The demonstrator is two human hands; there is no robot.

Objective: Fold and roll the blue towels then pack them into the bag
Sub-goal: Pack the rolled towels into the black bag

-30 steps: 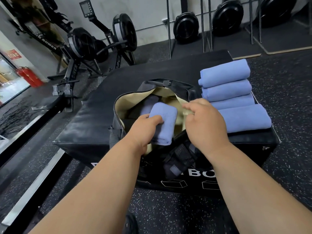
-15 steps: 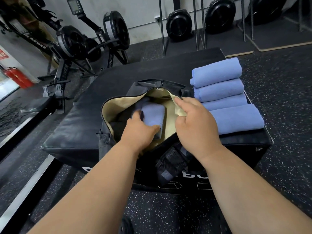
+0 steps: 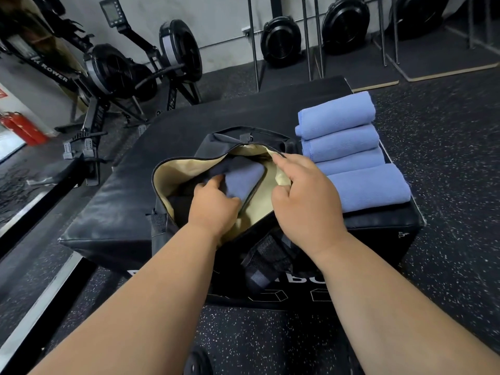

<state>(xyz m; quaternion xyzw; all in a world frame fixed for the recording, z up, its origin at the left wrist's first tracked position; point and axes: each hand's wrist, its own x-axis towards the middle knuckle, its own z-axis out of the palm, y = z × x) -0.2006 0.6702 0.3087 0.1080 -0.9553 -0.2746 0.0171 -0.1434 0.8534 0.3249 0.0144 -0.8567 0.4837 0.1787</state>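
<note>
Nearest, our left hand (image 3: 213, 209) inside the black bag (image 3: 186, 234), fingers curled on a rolled blue towel (image 3: 242, 180) lying in its tan interior. Our right hand (image 3: 305, 197), fingers pinching the bag's rim open. Beside, four rolled towels (image 3: 349, 152) on the black worktop (image 3: 121, 207). Beyond, rowing machines (image 3: 113, 69).

Gym: rowing machines (image 3: 113, 74) along wall, speckled rubber floor (image 3: 446, 158), padded black plyo box (image 3: 130, 190).
</note>
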